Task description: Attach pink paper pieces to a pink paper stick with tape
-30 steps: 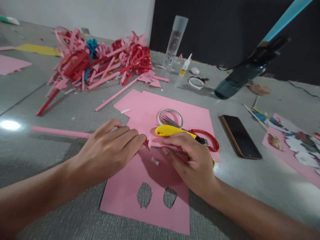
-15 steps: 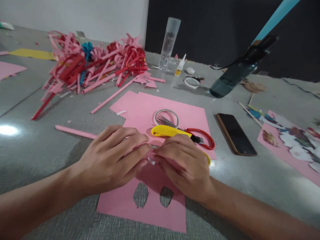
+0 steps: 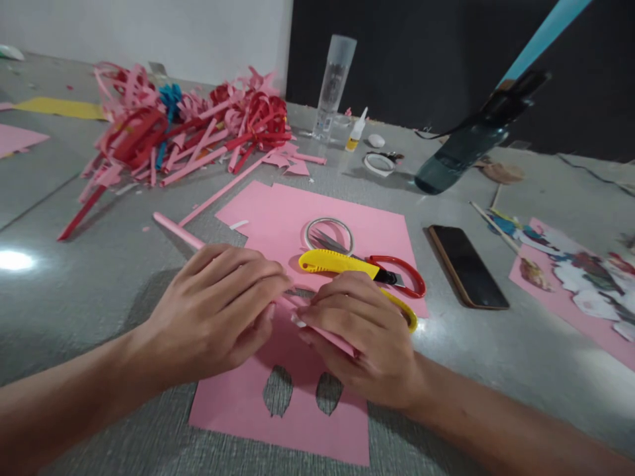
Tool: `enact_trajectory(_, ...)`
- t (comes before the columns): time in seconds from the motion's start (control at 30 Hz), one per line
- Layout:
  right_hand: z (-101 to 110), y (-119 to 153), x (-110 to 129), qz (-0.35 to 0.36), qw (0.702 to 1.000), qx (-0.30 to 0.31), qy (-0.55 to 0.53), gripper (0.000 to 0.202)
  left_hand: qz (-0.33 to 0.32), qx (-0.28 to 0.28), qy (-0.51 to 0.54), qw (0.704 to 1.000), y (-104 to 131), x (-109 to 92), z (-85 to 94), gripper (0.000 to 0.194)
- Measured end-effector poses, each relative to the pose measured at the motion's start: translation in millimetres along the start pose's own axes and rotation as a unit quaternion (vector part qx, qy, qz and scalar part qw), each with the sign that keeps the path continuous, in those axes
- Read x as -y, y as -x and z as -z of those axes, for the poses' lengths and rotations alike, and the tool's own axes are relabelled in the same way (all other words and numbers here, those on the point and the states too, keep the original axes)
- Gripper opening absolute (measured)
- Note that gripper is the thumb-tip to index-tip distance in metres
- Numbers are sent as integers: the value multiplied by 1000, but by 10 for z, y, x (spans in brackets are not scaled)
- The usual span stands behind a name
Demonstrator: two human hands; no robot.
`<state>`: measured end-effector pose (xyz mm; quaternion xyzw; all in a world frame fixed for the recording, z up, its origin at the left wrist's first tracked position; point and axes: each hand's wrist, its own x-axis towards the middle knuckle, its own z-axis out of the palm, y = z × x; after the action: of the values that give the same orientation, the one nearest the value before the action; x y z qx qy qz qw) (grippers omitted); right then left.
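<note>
Centre of frame: left hand [image 3: 218,309], curled round slim pink paper tube [image 3: 176,229]; right hand [image 3: 358,330], pinching narrow pink strip [image 3: 331,338].

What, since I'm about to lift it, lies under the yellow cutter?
Under the cutter: scissors and pink paper, visible at its edges; the scissors' middle is covered and unseen.

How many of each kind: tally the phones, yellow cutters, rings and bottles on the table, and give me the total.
Phones: 1 (phone)
Yellow cutters: 1 (cutter)
Rings: 2 (near ring, far ring)
Bottles: 3 (clear bottle, small white-tipped bottle, dark bottle)
Total: 7
</note>
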<state>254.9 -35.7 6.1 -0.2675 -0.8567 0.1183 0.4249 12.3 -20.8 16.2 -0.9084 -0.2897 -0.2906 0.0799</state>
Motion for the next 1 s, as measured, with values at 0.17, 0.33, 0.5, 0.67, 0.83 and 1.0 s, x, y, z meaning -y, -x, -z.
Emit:
enact_trajectory(0.17,10,20,21,17,1000,13,12,18,29,3,20,999,-2,4,-29,36)
enact_trajectory(0.33,7,26,18,36,999,16,4,19,49,28,32,998,16,12,-28,33)
enact_trajectory(0.5,19,20,20,41,999,8,3,23,64,46,63,995,32,31,-22,23)
enact_trajectory(0.67,54,18,43,44,999,1,24,27,71,46,82,993,30,36,-30,15)
enact_trajectory(0.83,62,38,44,31,999,-10,16,31,69,41,87,993,34,30,-31,14)
enact_trajectory(1.0,49,47,38,38,999,-2,18,22,57,35,101,993,42,16,-29,14)
